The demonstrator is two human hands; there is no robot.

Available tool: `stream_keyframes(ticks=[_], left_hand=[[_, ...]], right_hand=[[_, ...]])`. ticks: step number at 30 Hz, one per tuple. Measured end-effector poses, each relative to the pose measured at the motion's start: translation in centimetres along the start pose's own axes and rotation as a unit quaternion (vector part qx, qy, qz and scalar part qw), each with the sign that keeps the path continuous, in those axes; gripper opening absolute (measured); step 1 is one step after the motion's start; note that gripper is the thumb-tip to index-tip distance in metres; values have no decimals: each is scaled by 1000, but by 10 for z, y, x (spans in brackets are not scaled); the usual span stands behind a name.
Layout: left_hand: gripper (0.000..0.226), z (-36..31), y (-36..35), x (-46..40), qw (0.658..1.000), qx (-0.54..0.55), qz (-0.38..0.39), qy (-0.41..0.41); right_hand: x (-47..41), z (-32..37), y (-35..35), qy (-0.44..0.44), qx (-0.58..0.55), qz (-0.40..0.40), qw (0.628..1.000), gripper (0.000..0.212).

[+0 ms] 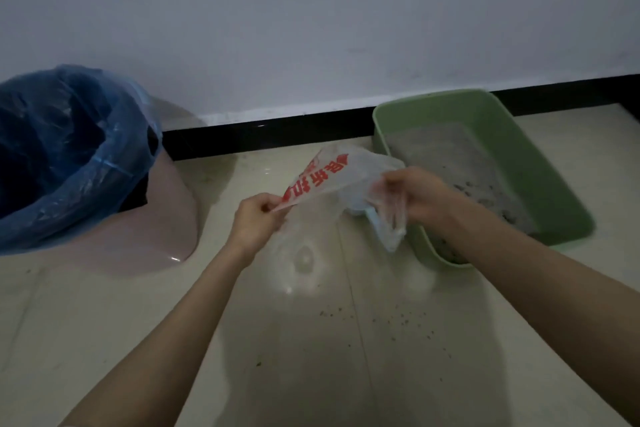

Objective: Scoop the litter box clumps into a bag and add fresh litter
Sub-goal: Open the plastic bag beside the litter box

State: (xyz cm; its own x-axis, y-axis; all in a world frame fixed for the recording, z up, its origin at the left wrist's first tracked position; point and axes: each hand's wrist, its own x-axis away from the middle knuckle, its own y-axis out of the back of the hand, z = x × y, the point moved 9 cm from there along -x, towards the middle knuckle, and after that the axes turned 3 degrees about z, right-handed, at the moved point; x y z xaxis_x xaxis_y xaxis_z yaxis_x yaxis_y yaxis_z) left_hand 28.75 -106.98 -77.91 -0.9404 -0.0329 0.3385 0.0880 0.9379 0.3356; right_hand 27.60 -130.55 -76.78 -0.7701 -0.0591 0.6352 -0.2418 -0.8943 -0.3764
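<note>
A thin clear plastic bag (332, 177) with red printed characters hangs in the air between my hands, above the floor. My left hand (258, 218) pinches its near left edge. My right hand (419, 196) grips the bunched handles on its right side. Just behind and to the right stands a green litter box (554, 163) holding grey litter (450, 152) with darker clumps toward its near end. A pale blue object shows faintly through the bag below my right hand; I cannot tell what it is.
A pink bin (162, 218) lined with a blue plastic bag (69, 149) stands at the left against the white wall. Litter grains (398, 319) are scattered on the beige tiled floor in front of the litter box. A black skirting runs along the wall.
</note>
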Motion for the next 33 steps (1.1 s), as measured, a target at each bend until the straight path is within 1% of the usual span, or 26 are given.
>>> stream_keyframes(ticks=[2, 3, 4, 5, 7, 8, 9, 11, 12, 13, 14, 15, 16, 17, 18, 19, 20, 21, 22, 23, 25, 28, 29, 30, 32, 33], left_hand=[[10, -1, 2, 9, 995, 87, 38, 27], [5, -3, 1, 17, 987, 144, 58, 51], [9, -2, -2, 23, 970, 216, 78, 82], [21, 0, -3, 29, 943, 297, 92, 119], [34, 10, -1, 39, 862, 459, 98, 192], [28, 16, 1, 40, 820, 521, 101, 215], [13, 13, 3, 43, 783, 570, 117, 219], [51, 15, 10, 42, 742, 628, 121, 200], [57, 18, 15, 37, 716, 662, 124, 186], [50, 16, 19, 39, 716, 660, 121, 191], [32, 16, 18, 41, 723, 645, 136, 207], [10, 16, 10, 43, 716, 635, 187, 224], [8, 15, 4, 43, 705, 624, 246, 229], [15, 20, 6, 41, 742, 570, 277, 219], [12, 23, 9, 39, 799, 500, 281, 178], [13, 20, 2, 42, 826, 432, 322, 164], [22, 26, -1, 46, 848, 366, 329, 195], [26, 29, 2, 49, 868, 329, 307, 209], [25, 29, 5, 52, 883, 319, 274, 207], [27, 25, 8, 56, 890, 321, 251, 205], [36, 18, 10, 60, 882, 354, 251, 182], [54, 19, 23, 51, 886, 387, 224, 123], [56, 24, 27, 47, 883, 406, 198, 124], [53, 33, 32, 39, 874, 439, 165, 128], [22, 50, 43, 27, 855, 491, 68, 154], [9, 56, 48, 23, 842, 512, 25, 165]], right_hand=[[2, 6, 14, -12, -89, -4, 996, 24], [2, 7, 19, -21, -118, -12, 993, 27], [1, 7, 23, -30, -143, -14, 989, 28], [0, 5, 21, -41, -158, -4, 987, 27], [-1, 2, 14, -67, -122, 23, 990, 20], [0, 1, 12, -76, -75, 33, 994, 21], [1, -1, 9, -83, -20, 43, 995, 25], [5, -3, 7, -93, 56, 54, 993, 29], [7, -5, 7, -98, 73, 58, 991, 26], [9, -8, 6, -107, 84, 62, 989, 22], [8, -10, 9, -109, 91, 55, 988, 19], [7, -10, 11, -106, 92, 43, 989, 18], [4, -8, 16, -95, 73, 26, 992, 20], [3, -5, 18, -84, 45, 19, 995, 22], [0, -1, 21, -72, 7, 21, 997, 27], [2, 2, 20, -69, -29, 32, 997, 30], [2, 3, 19, -63, -62, 42, 995, 24], [4, 5, 17, -58, -98, 56, 992, 11], [6, 7, 17, -46, -125, 63, 989, 11], [6, 8, 17, -35, -144, 75, 986, 24], [3, 4, 18, -46, -172, 78, 981, 49], [-3, -2, 20, -69, -155, 55, 984, 31], [-3, -4, 17, -76, -149, 67, 984, 37], [-4, -8, 18, -82, -119, 66, 987, 41], [-4, -9, 24, -62, 16, 34, 997, 25], [-4, -10, 23, -46, 97, 33, 994, 19]])
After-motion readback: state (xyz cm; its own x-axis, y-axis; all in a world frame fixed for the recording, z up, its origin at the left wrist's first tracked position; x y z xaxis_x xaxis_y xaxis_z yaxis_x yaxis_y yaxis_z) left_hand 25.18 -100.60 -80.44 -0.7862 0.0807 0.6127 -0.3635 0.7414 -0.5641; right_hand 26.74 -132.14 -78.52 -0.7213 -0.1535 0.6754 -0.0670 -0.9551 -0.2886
